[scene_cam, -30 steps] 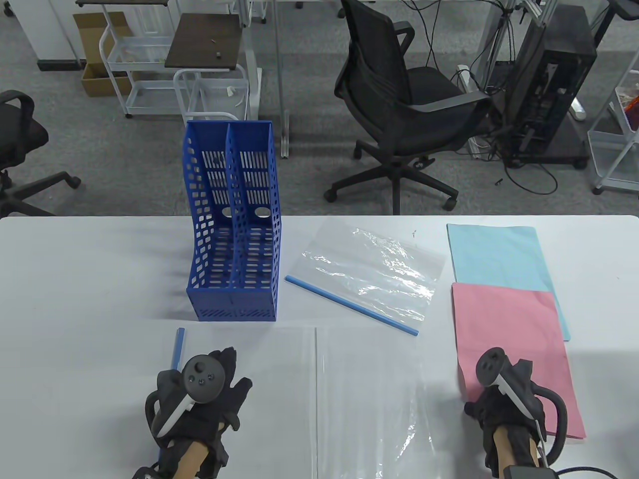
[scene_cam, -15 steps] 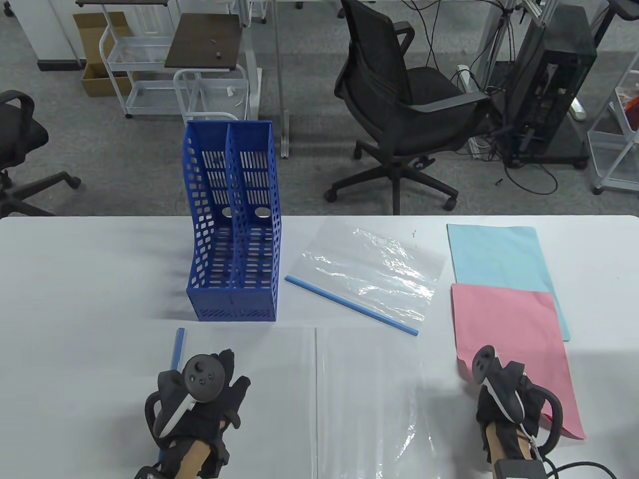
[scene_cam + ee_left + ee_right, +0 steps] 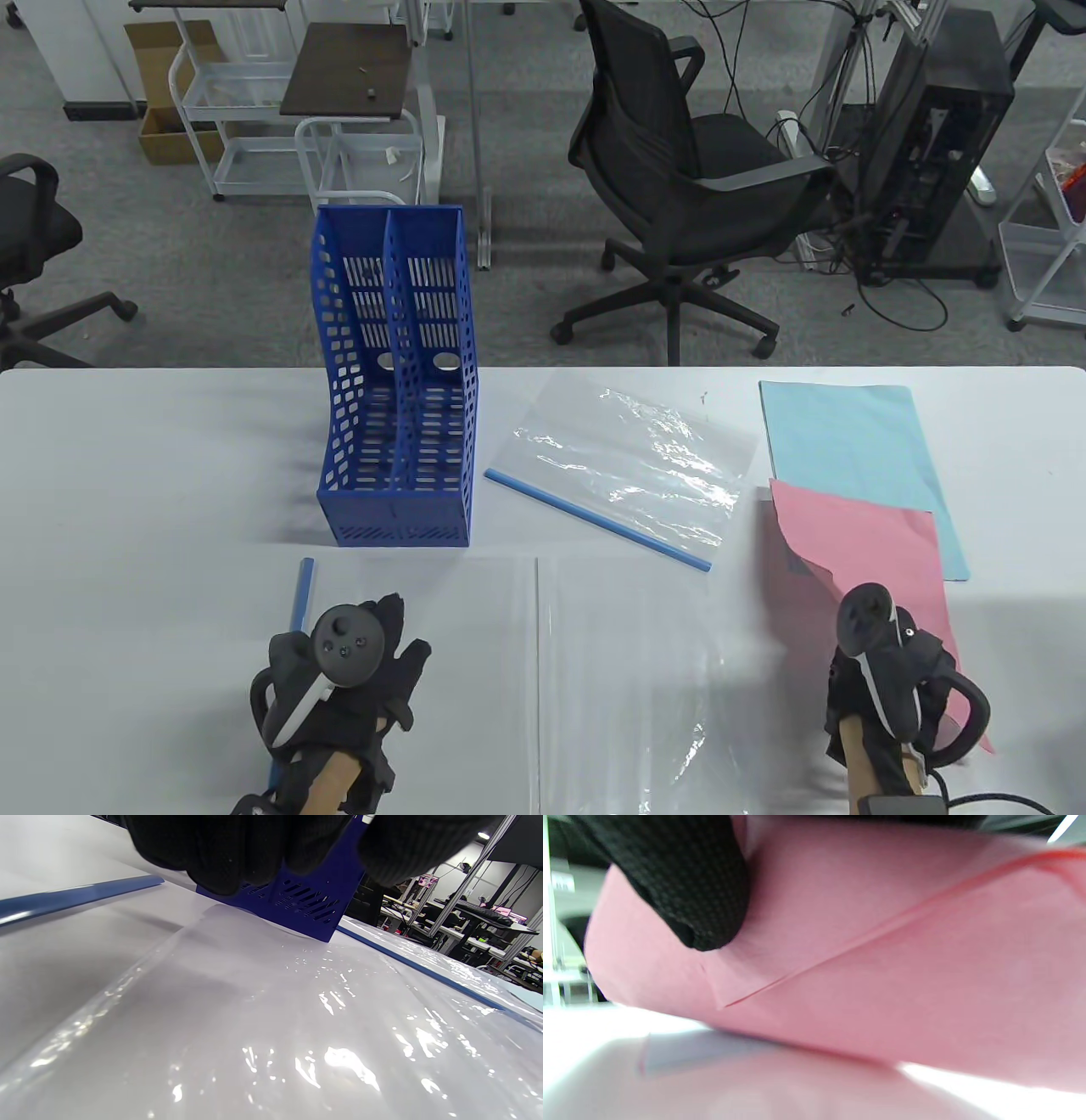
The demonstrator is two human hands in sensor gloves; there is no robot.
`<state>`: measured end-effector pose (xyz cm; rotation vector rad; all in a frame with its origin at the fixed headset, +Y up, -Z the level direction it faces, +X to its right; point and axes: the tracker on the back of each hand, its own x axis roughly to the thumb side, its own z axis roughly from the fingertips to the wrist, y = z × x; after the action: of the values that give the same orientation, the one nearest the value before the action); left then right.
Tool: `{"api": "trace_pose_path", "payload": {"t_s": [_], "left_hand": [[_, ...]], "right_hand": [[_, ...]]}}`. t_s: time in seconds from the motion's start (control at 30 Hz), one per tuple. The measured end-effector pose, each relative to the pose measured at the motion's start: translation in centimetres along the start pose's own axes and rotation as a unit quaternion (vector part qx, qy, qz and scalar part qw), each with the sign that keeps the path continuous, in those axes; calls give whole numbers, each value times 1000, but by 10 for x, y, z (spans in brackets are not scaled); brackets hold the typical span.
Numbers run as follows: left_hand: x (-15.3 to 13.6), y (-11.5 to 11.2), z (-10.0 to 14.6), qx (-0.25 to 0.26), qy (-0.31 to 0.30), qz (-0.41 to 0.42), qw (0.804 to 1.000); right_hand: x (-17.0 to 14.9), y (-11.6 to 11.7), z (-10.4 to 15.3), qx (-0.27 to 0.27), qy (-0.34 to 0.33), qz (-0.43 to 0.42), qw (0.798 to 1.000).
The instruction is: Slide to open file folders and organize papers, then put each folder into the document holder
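Note:
An opened clear folder (image 3: 628, 679) lies flat at the table's front, its loose blue slide bar (image 3: 302, 594) beside it on the left. My left hand (image 3: 382, 645) rests flat on the folder's left leaf, fingers (image 3: 237, 849) straight. My right hand (image 3: 857, 679) pinches the near left edge of the pink paper (image 3: 874, 543) and holds that edge curled up off the table; a gloved finger (image 3: 683, 878) presses on the pink paper (image 3: 882, 963). A second clear folder (image 3: 636, 458) with its blue bar fitted lies behind. The blue two-slot document holder (image 3: 394, 382) stands upright, with both slots bare.
A light blue paper stack (image 3: 848, 433) lies at the back right, partly under the pink one. The white table (image 3: 127, 475) ends just behind the holder. Office chairs, carts and a computer tower stand on the floor beyond.
My right hand has shifted right and back and lifted the pink paper's left edge, which now curls up off the table. My left hand has stayed put on the folder.

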<state>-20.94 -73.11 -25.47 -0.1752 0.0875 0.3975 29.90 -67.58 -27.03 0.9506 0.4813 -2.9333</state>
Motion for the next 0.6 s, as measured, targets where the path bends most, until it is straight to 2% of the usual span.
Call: {"api": "trace_pose_path", "payload": {"t_s": [0.13, 0.2, 0.27, 0.37, 0.43, 0.5, 0.53, 0.6], "left_hand": [[5, 0, 3, 5, -14, 15, 1000], [8, -1, 5, 6, -26, 25, 999], [12, -3, 7, -1, -43, 48, 998], [18, -12, 6, -51, -91, 123, 987], [20, -22, 3, -103, -114, 188, 970], [23, -35, 0, -164, -132, 257, 943], [24, -42, -2, -200, -143, 296, 923], [25, -53, -5, -238, -154, 364, 887]], "right_hand": [[16, -44, 16, -58, -37, -72, 995], [28, -62, 27, -70, -68, -119, 988], [41, -77, 38, -76, -105, -176, 976], [63, -89, 56, -54, -166, -280, 944], [74, -92, 67, -36, -189, -340, 920], [84, -92, 77, -1, -224, -396, 890], [89, -89, 81, 24, -232, -432, 871], [97, -83, 87, 69, -264, -490, 828]]}}
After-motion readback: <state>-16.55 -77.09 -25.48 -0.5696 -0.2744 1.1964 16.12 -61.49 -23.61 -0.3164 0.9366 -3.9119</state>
